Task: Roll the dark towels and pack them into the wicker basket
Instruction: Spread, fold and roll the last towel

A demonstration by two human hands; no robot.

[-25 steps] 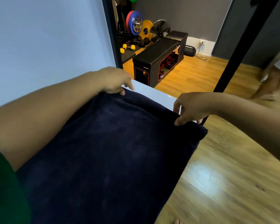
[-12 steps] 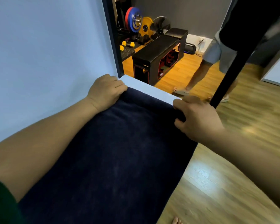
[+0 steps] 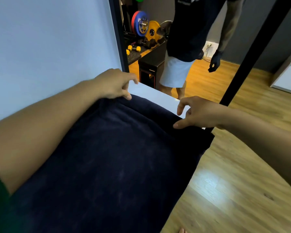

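Head view.

1. Location of the work piece. The dark towel (image 3: 116,157) lies spread flat on a white table (image 3: 154,95) and covers nearly all of it. Only a bare strip of table shows at 12 o'clock. The towel's right side hangs slightly over the table edge at 3 o'clock. No roll has been formed. The wicker basket is not in view.

2. Left hand (image 3: 114,84), at 11 o'clock. It rests at the far left corner of the towel. The fingers are loosely spread, not closed on the cloth. The thumb tip touches the far hem.

3. Right hand (image 3: 198,111), at 3 o'clock. It sits at the far right corner. The thumb presses on the hem; the other fingers are fanned out above the bare table and hold nothing.

4. Handling, as a judgement. The towel looks thick, soft and limp, moderately heavy, not slippery and not fragile. It will sag if lifted by one point. Take hold at both far corners together and keep the hem straight, or the roll will come out coned.

5. Surroundings. Another person (image 3: 183,39) stands at 1 o'clock, beyond the table. Weight plates (image 3: 141,24) stand at 12 o'clock. Wood floor (image 3: 233,182) lies at 4 o'clock.
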